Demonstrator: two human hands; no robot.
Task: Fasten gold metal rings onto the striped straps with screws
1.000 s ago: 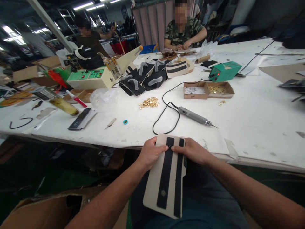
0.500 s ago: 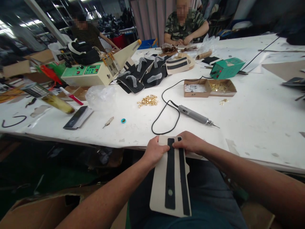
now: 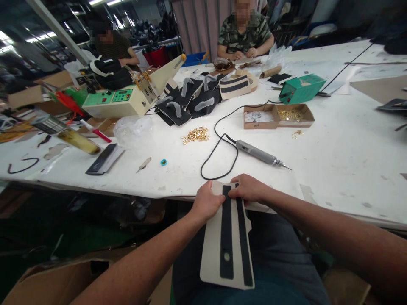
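A flat beige panel [image 3: 212,250] with two black strips lies over my lap, its far end at the table edge. My left hand [image 3: 206,201] grips the far left corner, thumb pressed on the wider strip. My right hand [image 3: 248,188] grips the far right corner, its thumb close to the left one. The fingers beneath the panel are hidden. A small pale round spot shows near the lower end of the wider strip. Beyond the hands lies a grey pen-shaped power tool [image 3: 259,153] with a thin tip and a black cord.
Small gold metal pieces [image 3: 197,135] lie heaped on the white table [image 3: 337,169]. Behind are cardboard trays [image 3: 260,125], a green box [image 3: 302,88], black pieces [image 3: 203,103] and a cream machine [image 3: 127,103]. A teal ring-shaped item [image 3: 163,162] sits nearer. Two people work across the table.
Both my hands keep their hold on the panel, with hardly any movement. The view has shifted slightly. Across the table, the person at the left has drawn an arm in.
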